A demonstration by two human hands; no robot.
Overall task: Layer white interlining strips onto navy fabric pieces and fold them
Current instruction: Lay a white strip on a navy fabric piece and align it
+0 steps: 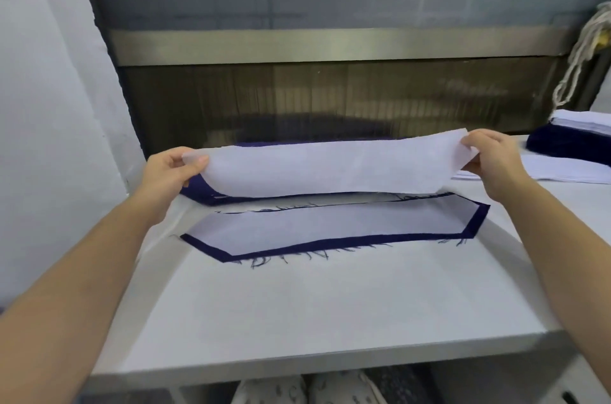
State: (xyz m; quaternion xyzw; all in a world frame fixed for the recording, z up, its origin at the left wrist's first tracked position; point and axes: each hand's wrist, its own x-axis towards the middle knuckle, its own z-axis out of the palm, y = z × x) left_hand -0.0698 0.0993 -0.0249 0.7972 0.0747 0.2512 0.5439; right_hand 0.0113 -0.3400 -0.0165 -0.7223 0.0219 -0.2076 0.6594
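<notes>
I see a thin, matt white interlining strip (330,169) | navy fabric piece (330,245) woven, edges frayed | table (330,304) matt white | bar (330,45) brushed metal

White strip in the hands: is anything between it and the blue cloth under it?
Nothing visible is. The white interlining strip, pinched at its ends by the left hand and right hand, hangs above the navy fabric piece; the already layered piece lies nearer.

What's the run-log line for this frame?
left hand: pinches white strip | right hand: pinches its other end | white strip: held above far navy piece | near navy piece: already layered
</notes>
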